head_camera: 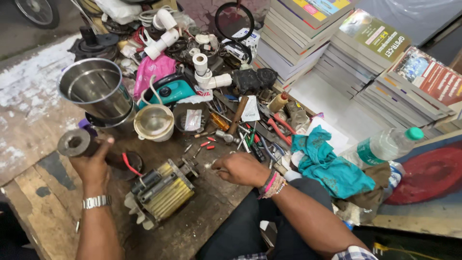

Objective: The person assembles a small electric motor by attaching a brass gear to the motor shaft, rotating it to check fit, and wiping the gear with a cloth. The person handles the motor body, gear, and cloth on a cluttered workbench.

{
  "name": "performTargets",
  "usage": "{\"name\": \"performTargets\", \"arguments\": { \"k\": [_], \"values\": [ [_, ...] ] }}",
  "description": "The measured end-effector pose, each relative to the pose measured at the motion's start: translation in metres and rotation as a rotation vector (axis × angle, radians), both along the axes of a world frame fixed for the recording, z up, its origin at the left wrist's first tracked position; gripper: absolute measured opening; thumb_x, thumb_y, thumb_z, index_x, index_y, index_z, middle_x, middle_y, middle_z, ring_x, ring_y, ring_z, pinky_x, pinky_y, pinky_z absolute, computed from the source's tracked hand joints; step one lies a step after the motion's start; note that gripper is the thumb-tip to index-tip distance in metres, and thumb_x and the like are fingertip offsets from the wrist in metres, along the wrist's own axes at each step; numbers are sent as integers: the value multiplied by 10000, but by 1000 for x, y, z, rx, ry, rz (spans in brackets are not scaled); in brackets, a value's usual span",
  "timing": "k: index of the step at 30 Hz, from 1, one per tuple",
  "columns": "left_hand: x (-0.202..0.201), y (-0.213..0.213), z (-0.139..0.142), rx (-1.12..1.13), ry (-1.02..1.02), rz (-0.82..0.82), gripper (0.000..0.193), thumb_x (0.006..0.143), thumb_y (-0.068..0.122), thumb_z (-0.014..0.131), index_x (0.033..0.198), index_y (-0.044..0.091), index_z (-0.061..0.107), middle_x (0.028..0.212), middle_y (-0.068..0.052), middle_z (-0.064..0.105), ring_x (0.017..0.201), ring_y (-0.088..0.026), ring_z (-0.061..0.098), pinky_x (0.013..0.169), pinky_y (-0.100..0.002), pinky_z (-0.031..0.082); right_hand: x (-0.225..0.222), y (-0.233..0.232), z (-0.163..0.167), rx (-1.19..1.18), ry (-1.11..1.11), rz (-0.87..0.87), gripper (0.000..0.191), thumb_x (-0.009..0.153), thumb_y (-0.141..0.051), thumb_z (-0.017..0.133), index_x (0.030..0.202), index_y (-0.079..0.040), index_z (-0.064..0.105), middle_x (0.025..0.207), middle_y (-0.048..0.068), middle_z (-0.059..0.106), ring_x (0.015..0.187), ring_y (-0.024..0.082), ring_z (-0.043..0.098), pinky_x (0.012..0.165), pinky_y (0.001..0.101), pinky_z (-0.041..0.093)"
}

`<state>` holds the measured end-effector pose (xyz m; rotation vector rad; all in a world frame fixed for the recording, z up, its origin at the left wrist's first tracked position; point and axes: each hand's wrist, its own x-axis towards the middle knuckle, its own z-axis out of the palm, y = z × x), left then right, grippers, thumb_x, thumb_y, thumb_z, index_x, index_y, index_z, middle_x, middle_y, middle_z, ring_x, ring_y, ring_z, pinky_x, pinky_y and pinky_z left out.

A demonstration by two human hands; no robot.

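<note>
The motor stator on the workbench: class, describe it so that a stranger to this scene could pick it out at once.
Start at the wooden workbench and find the tall steel jar at its left. Below it, between the left hand and the right hand, lies the motor stator. Unlike the small loose tools around it, it is a blocky stack of yellowish metal plates with dark windings on top.

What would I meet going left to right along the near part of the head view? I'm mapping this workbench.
Left hand holding a dark cylinder → motor core → right hand → teal cloth → plastic bottle.
</note>
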<state>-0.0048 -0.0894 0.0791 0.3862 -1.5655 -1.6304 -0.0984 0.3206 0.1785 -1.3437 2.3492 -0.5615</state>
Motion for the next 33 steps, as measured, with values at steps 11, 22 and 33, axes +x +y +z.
{"name": "performTargets", "arguments": {
  "k": [11, 22, 33],
  "values": [
    [74, 127, 54, -740, -917, 115, 735, 832, 545, 749, 1292, -6, 594, 1229, -245, 648, 1187, -406, 601, 1014, -499, 478, -4, 2, -20, 102, 18, 2, 353, 834, -189, 696, 1179, -116, 707, 1025, 169, 739, 978, 359, 699, 853, 481, 549],
    [50, 155, 85, -1212, -917, -108, 678, 791, 670, 673, 1024, 34, 650, 923, -145, 677, 911, -333, 672, 822, -475, 515, -3, 2, -20, 93, 37, 37, 341, 818, -180, 707, 1151, -107, 713, 1042, 147, 738, 982, 352, 698, 853, 484, 545],
    [58, 142, 75, -1287, -698, -142, 707, 793, 598, 717, 1147, -11, 668, 882, -147, 658, 845, -330, 649, 766, -443, 512, -13, 6, -30, 160, 56, -15, 351, 831, -225, 700, 1171, -141, 711, 1011, 153, 738, 943, 351, 703, 818, 489, 560]
  ]
}}
